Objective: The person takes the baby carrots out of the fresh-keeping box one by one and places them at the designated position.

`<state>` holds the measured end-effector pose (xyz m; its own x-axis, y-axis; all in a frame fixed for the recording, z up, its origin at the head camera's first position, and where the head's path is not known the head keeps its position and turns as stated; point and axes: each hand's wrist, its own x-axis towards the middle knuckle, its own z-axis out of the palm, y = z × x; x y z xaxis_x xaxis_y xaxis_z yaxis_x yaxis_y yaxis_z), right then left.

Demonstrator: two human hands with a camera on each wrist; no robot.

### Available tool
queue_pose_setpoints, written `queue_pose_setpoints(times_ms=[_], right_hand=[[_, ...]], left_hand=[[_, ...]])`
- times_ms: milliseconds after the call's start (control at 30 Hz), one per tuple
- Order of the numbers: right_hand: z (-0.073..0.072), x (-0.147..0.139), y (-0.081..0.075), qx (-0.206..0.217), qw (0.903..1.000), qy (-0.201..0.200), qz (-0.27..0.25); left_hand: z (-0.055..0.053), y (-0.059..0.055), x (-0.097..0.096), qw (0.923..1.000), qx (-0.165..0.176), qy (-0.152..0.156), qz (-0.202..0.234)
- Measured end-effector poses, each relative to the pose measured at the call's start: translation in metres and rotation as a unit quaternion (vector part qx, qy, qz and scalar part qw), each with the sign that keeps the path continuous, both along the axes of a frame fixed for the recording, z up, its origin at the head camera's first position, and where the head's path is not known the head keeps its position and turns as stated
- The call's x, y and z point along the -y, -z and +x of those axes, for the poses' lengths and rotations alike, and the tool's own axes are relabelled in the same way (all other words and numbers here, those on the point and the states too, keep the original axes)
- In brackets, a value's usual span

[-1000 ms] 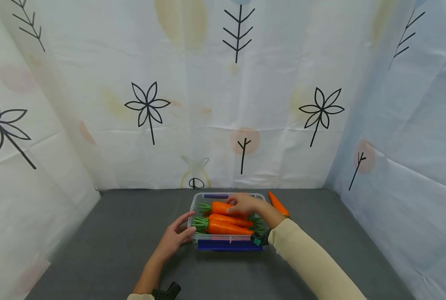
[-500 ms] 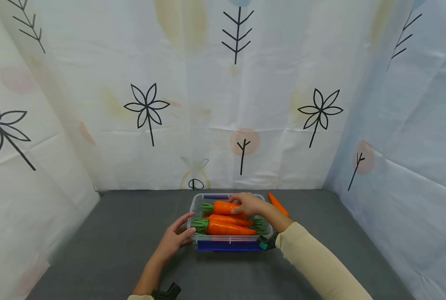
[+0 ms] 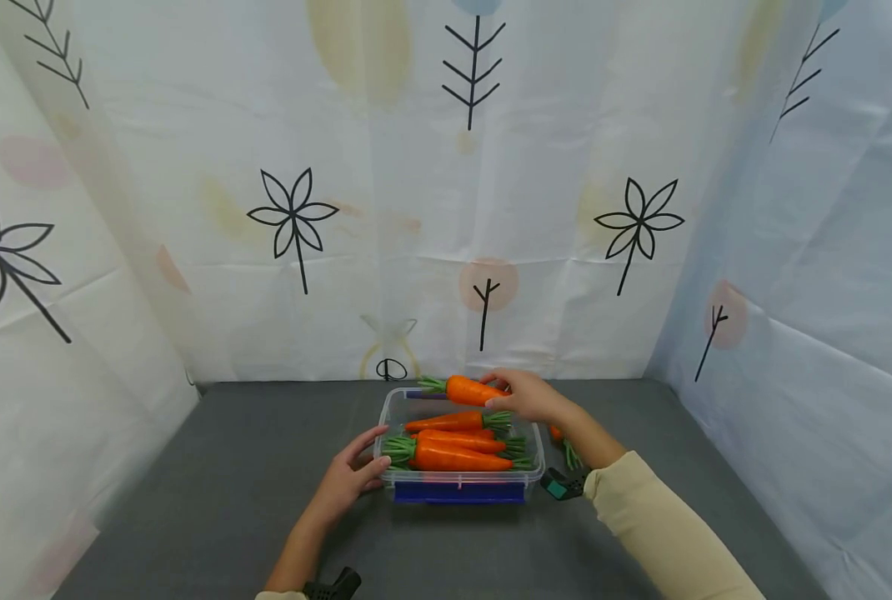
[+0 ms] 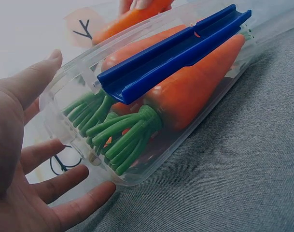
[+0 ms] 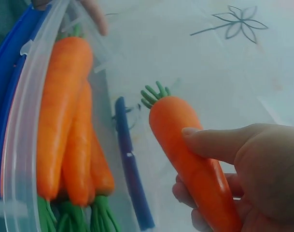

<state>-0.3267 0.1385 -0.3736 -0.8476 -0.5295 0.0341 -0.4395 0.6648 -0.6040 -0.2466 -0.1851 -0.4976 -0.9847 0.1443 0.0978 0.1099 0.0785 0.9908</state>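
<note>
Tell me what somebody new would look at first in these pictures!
Probably the bright orange carrots piled in the clear box, which stands out on the dark gray table. Next might come the single carrot that the right hand holds up by the box's far edge, while the left hand is at the box's left end. Behind them, black flower drawings show boldly on the pale cloth.

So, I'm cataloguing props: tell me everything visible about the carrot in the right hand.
The carrot is orange, smooth, shiny and plastic-looking, tapering from a rounded top with short green stalks. The right hand grips it between thumb and fingers; its tip is hidden. The head view shows it stalks-left at the far edge of the clear container, apart from the carrots inside.
</note>
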Motion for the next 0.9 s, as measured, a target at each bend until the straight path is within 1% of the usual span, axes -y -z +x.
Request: queue_pose_setpoints(times_ms=[167,300,433,633,767,900], right_hand=[[0.002,-0.015,-0.002,-0.015,0.9989,0.029,-0.033],[0.003,-0.026,0.002,-0.027,0.9961,0.055,-0.063],[0.007,-0.034,0.008,-0.048,0.9914,0.086,-0.086],[0.011,-0.044,0.025,-0.093,0.9776,0.148,-0.118],[0.012,-0.051,0.038,-0.101,0.9658,0.195,-0.137],[0.011,-0.059,0.050,-0.105,0.9515,0.244,-0.155]], left_hand=[[-0.001,0.000,0.000,1.0000,-0.003,-0.001,-0.002],[0.000,0.001,-0.001,0.9999,-0.010,-0.001,-0.004],[0.000,0.000,0.000,1.0000,-0.007,-0.003,-0.002],[0.000,0.001,0.001,1.0000,-0.002,-0.003,-0.004],[0.000,0.001,0.000,1.0000,-0.002,-0.007,-0.006],[0.000,0.000,-0.001,0.9999,0.002,-0.009,-0.005]])
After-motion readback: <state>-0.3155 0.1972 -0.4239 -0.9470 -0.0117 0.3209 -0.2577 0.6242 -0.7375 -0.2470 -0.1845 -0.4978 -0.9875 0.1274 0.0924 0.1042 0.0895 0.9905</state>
